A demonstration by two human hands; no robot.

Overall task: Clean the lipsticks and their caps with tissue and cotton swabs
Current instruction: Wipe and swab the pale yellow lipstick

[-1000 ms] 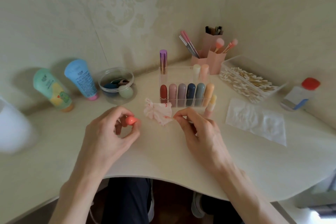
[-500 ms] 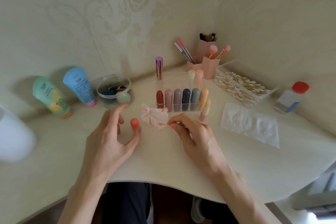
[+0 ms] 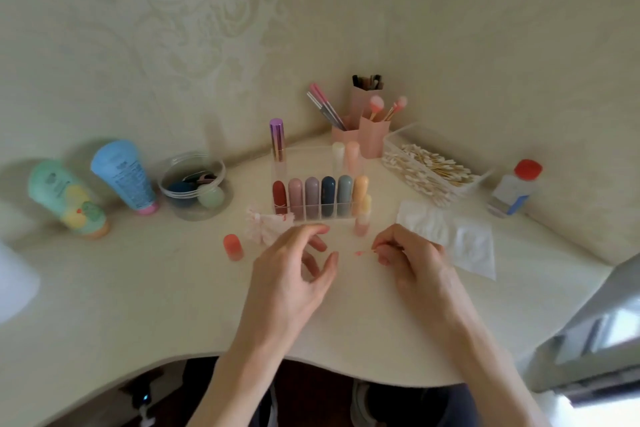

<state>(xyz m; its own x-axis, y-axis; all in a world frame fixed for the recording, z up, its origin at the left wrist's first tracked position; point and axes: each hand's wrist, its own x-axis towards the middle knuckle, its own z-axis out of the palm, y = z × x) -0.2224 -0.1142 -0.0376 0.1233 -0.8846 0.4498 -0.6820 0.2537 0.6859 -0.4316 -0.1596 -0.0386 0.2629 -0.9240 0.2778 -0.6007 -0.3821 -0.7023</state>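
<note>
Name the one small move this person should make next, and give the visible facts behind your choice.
Probably the left hand, open and empty, should reach for the lipstick standing outside the clear organiser. The orange cap stands on the table beside the crumpled tissue, while the right hand pinches a cotton swab, its tip stained pink, ready to work.

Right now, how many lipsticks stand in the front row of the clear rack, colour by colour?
Red lipstick: 1
Pink lipstick: 1
Mauve lipstick: 1
Dark blue lipstick: 1
Grey-blue lipstick: 1
Orange lipstick: 1
Total: 6
</note>
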